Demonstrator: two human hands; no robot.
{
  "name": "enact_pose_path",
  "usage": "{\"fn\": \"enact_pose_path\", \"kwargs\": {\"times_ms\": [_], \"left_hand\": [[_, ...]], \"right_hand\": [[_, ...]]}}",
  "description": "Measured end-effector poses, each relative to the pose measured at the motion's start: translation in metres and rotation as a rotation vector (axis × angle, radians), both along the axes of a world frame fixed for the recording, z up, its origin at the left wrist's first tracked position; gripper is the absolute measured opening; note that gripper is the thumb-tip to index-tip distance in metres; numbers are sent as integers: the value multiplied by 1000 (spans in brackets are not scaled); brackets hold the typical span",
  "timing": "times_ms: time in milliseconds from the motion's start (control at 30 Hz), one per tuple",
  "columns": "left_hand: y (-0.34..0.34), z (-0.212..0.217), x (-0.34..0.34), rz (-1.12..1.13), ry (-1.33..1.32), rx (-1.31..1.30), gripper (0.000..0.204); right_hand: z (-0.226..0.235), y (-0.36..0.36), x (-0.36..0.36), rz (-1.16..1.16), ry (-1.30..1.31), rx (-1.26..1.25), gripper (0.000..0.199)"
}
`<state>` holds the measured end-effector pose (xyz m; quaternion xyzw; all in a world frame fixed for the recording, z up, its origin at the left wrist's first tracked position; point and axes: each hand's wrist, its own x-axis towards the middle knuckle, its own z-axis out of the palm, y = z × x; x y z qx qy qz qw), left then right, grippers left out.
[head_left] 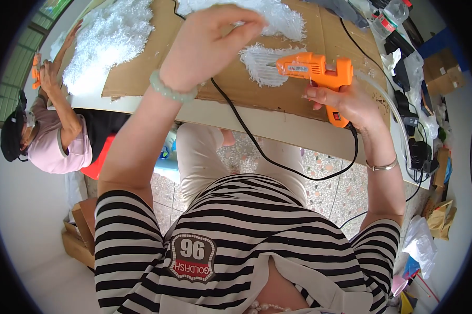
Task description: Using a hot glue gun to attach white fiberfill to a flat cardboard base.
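Note:
My right hand (351, 102) is wrapped round the handle of an orange hot glue gun (311, 67), its nozzle pointing left. Below the nozzle, a small white fringed piece (262, 68) lies on the brown cardboard (141, 73). My left hand (207, 44) is raised over the cardboard, left of the gun. Its thumb and fingertips are pinched together; whatever they may hold is too small to make out. From the gun's grip a black cord (257, 138) loops down over the table edge and back up beneath my left forearm.
Fluffy white material (110, 39) is heaped at the far left, with more white fluff (285, 21) at the far middle. A co-worker (58, 141) at left holds another orange glue gun (36, 70). A translucent strip (385, 94) curves behind my gun. Clutter and a black adapter (423, 157) line the right.

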<state>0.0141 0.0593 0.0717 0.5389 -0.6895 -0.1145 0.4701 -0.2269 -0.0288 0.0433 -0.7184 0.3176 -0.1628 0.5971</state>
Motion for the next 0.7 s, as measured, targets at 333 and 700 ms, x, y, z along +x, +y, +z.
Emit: {"fn": "enact_pose_path", "kwargs": {"times_ms": [333,700], "left_hand": [[24,-71,0,234,-334,46,10],[13,-76,-3,191,-422,-44,19]], "right_hand": [[-2,-1,20,52,177,-59,30],[-6,-3,24,79,229,-134,33]]}}
